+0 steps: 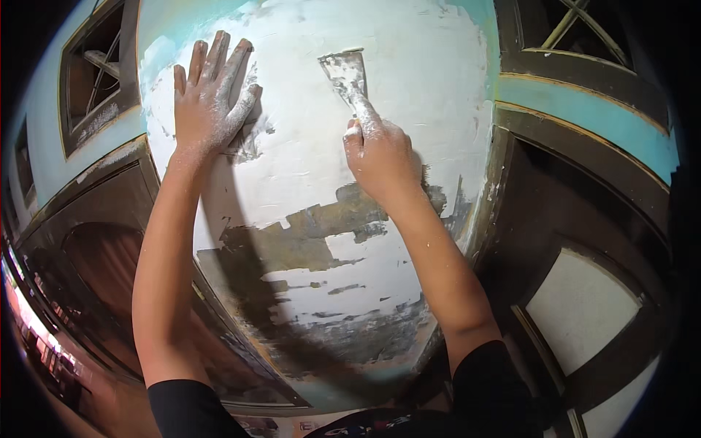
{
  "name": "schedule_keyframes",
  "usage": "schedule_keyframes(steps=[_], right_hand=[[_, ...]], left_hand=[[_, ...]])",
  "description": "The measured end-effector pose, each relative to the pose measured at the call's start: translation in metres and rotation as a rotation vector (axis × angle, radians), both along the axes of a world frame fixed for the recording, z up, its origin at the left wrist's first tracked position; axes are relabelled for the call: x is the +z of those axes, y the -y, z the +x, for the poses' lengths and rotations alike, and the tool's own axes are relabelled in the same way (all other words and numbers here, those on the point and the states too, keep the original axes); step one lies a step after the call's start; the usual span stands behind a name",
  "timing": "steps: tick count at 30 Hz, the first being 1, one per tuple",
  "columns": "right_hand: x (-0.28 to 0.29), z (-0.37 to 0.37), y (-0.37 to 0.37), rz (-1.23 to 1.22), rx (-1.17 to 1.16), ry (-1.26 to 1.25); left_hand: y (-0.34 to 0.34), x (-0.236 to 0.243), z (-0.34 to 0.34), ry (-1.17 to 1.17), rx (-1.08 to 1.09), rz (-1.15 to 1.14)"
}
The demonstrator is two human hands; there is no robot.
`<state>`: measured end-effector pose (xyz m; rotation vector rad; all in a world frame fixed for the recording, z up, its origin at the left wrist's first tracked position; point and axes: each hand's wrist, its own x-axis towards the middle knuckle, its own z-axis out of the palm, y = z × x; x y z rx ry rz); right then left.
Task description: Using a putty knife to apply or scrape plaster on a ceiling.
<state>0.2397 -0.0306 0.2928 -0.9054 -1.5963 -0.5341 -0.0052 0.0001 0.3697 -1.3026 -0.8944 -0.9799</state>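
Observation:
White filler coats most of the wall (292, 131) in front of me, with grey-brown bare patches showing lower down. My right hand (381, 150) grips a putty knife (347, 73), its wide blade pointing up and smeared with white paste. The blade lies against or very close to the coated wall. The handle is mostly hidden by my fingers, and the index finger stretches along it toward the blade. My left hand (208, 98) rests with fingers spread at the upper left of the wall, dusted white and holding nothing. Grey scuffed spots show beside its thumb.
A dark wooden door (102, 248) with a frame stands to the left, and a dark doorway with a pale panel (584, 310) to the right. Dark-framed vent openings sit at both upper corners. Turquoise paint (584, 109) borders the white area.

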Motion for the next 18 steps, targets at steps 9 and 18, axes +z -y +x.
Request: schedule_keyframes(steps=[9, 18], right_hand=[[0.05, -0.013, -0.002, 0.004, -0.056, -0.036], [-0.037, -0.026, 0.012, -0.136, 0.012, -0.048]], left_hand=[[-0.005, 0.0, -0.004, 0.013, 0.025, 0.022], [-0.005, -0.004, -0.012, 0.011, -0.009, 0.043]])
